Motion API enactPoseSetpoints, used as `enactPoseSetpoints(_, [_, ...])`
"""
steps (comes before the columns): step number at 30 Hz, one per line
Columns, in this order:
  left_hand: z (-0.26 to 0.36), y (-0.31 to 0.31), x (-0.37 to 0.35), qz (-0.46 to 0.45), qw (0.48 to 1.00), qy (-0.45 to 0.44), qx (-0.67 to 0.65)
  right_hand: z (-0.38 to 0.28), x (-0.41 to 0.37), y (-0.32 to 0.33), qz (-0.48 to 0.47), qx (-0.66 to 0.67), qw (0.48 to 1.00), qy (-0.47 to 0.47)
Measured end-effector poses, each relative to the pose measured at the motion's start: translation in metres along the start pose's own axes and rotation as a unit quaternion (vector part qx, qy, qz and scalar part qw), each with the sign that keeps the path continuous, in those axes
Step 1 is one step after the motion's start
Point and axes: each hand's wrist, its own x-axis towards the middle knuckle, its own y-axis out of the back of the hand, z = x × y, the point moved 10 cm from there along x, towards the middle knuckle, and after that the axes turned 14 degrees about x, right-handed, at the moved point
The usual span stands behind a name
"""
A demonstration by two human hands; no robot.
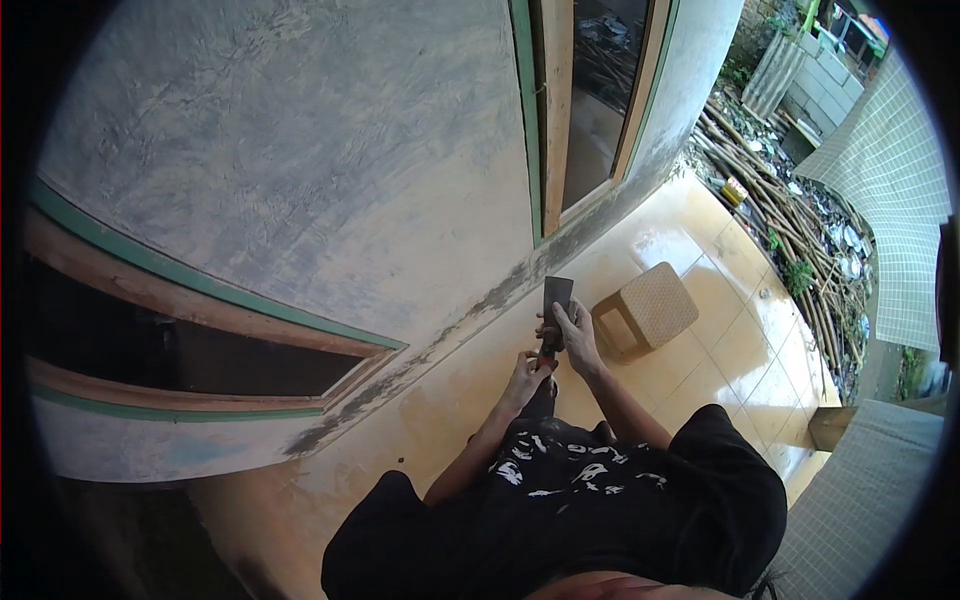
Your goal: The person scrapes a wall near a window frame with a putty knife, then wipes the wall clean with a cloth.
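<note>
In front of my body I hold what looks like a putty knife, with a flat, dark grey, rectangular blade pointing away from me. My left hand is closed around its lower end, where a bit of orange-red shows between the fingers. My right hand grips it higher up, the thumb lying on the blade's face and fingertips showing at the far side. Much of the handle is hidden by my hands. Just right of my right hand stands a tan woven-pattern plastic stool.
A patchy grey plastered wall rises ahead, with a green-edged wooden window frame at left and another tall frame. Wet-looking tiles lie underfoot. Bamboo poles and litter lie beyond the tile edge; checked cloth hangs at right.
</note>
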Motion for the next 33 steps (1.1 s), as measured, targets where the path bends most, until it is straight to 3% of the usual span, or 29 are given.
enactPoseSetpoints(4, [0.052,-0.037,0.054,-0.122,0.989,0.003,-0.086,-0.038,0.062,0.005,-0.003,-0.018,1.0,-0.022])
enactPoseSetpoints(6, [0.07,-0.048,0.081,-0.139,0.985,-0.011,-0.104,-0.051,0.088,-0.001,-0.017,-0.039,0.998,-0.041])
enactPoseSetpoints(9, [0.082,-0.05,0.122,-0.087,0.99,-0.007,-0.112,-0.069,0.123,-0.022,-0.065,-0.036,0.996,-0.053])
enactPoseSetpoints(19, [0.101,-0.046,0.2,0.026,0.999,0.02,-0.014,-0.077,0.206,-0.025,-0.046,-0.077,0.994,-0.055])
enactPoseSetpoints(21, [0.1,-0.034,0.21,0.128,0.99,0.008,-0.055,-0.071,0.223,-0.023,-0.074,-0.062,0.995,-0.036])
enactPoseSetpoints(25, [0.081,-0.022,0.235,0.19,0.982,0.005,0.002,-0.054,0.248,-0.014,-0.097,-0.063,0.992,-0.058])
enactPoseSetpoints(30, [0.091,-0.019,0.251,0.277,0.958,0.066,0.015,-0.047,0.276,-0.011,-0.123,-0.058,0.984,-0.115])
enactPoseSetpoints(33, [0.095,-0.028,0.258,0.313,0.943,0.076,-0.079,-0.034,0.283,-0.025,-0.173,-0.026,0.966,-0.19])
